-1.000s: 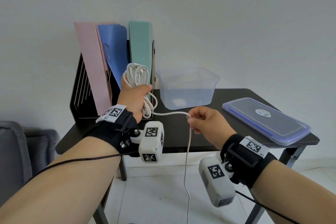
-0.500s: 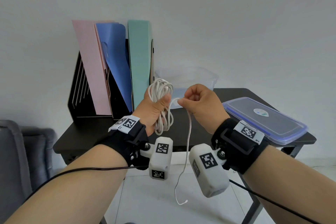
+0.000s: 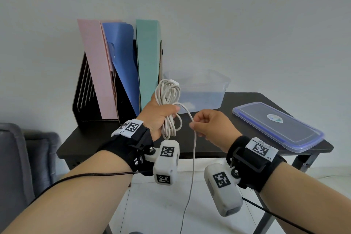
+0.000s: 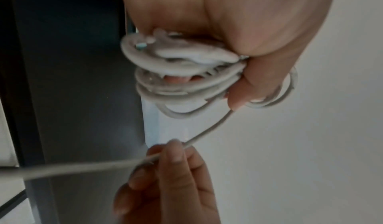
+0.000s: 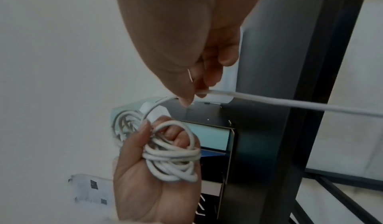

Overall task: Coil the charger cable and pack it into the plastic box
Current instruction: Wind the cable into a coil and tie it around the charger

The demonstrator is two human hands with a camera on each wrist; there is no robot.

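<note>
1. Far left there's a grey chair [image 3: 13,157], only partly in the shot, sitting just beside the black table [image 3: 252,100].
2. On the left end of the table is a black file rack [image 3: 83,104] with three folders standing in it: a pink folder [image 3: 95,66], a blue folder [image 3: 121,59] leaning over, and a green folder [image 3: 147,59] that's pretty much upright.
3. The left hand [image 3: 157,118] is up in front of the rack, fingers curled tight around a bundle of white charger cable [image 3: 168,100]. Loops stick out above the fist and hang below it, and the thumb is pressed across the front of the bundle. In the left wrist view the coils are blurry, so I can't count the turns.
4. One strand comes off the bundle, arcs over to the right hand [image 3: 210,127], then drops straight down below the table edge toward the floor.
5. The right hand pinches that strand between thumb and index fingertip, other fingers curled in. It's just beside the left hand, not touching it.
6. Behind both hands is the clear plastic box [image 3: 209,89], open on top, on the table near the wall. No cable in it.
7. On the right end of the table lies the box's lid [image 3: 277,125], flat, blue rimmed, well apart from the box.
</note>
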